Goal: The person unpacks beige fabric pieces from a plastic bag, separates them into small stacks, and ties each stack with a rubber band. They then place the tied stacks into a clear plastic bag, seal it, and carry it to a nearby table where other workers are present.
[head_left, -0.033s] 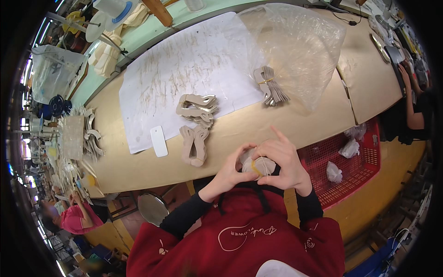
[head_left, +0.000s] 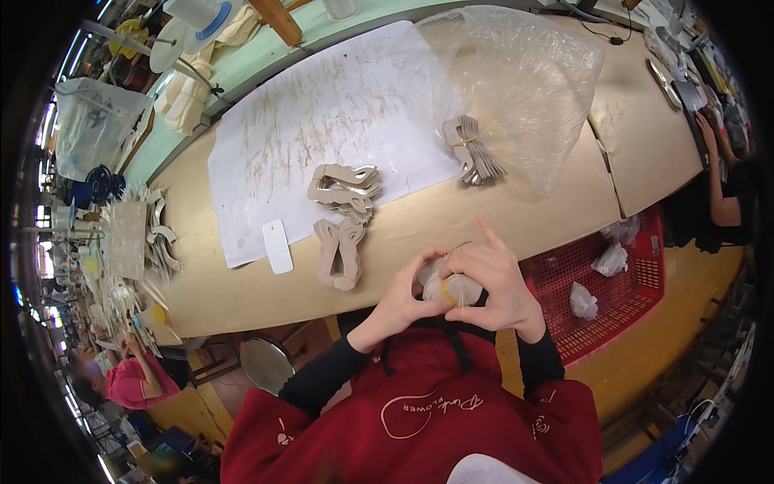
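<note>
Both hands are at the table's near edge, wrapped round a bundle of pale beige cut pieces (head_left: 461, 288) with a yellow rubber band about it. My left hand (head_left: 393, 305) grips its left side, thumb against the front near the band. On the other side my right hand (head_left: 498, 278) curls over the bundle, with its index finger pointing up and away. The fingers partly hide the bundle. Left of the hands lie two more bundles of curved beige pieces, an upper bundle (head_left: 343, 187) and a lower bundle (head_left: 341, 256). Another banded bundle (head_left: 472, 152) sits farther back.
A stained white sheet (head_left: 322, 121) covers part of the brown table (head_left: 556, 214). Beyond it, a clear plastic bag (head_left: 524, 89) spreads out. A white tag-shaped card (head_left: 277, 247) lies at left. A red crate (head_left: 564, 343) holding plastic-wrapped items stands at right; a round stool (head_left: 268, 363) is below.
My right thumb has shifted slightly on the front of the bundle, near the band. Otherwise the hands and the table look the same.
</note>
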Tool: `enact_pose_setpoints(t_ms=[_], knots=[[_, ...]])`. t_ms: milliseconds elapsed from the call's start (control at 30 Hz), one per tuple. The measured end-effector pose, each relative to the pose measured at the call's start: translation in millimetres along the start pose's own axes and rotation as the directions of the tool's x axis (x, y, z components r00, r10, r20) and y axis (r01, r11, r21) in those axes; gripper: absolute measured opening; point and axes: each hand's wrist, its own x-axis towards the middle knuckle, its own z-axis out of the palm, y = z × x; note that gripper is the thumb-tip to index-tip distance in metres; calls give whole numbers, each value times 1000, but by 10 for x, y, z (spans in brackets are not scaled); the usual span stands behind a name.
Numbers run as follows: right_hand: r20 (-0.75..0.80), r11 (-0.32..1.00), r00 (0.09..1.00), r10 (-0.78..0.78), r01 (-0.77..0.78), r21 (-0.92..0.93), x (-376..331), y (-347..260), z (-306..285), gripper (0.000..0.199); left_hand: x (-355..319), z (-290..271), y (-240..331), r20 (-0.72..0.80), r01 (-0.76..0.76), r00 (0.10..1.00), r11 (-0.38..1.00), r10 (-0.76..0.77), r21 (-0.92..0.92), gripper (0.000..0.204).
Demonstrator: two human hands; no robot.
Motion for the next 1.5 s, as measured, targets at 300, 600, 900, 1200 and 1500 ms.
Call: enact_pose_setpoints(t_ms=[300, 600, 900, 1200, 1500], knots=[[-16, 995, 996, 93, -93, -31, 20, 150, 148, 23, 216, -16, -52, -100, -162, 947, 724, 305, 671, 96], [-275, 934, 893, 356, -327, 147, -151, 167, 99, 30, 490, -52, -164, 38, -314, 843, 433, 536, 845, 78], [-168, 946, 931, 324, -316, 74, -318, 354, 169, 67, 543, -93, -302, 119, -366, 764, 274, 634, 889, 69], [-435, 816, 731, 526, -292, 498, -655, 749, 513, 73, 421, -86, -16, 204, -468, 777, 331, 596, 819, 87], [-813, 899, 386, 437, -161, 407, -938, 1125, -250, 70, 170, -756, 287, -517, -425, 527, 736, 674, 527, 43]])
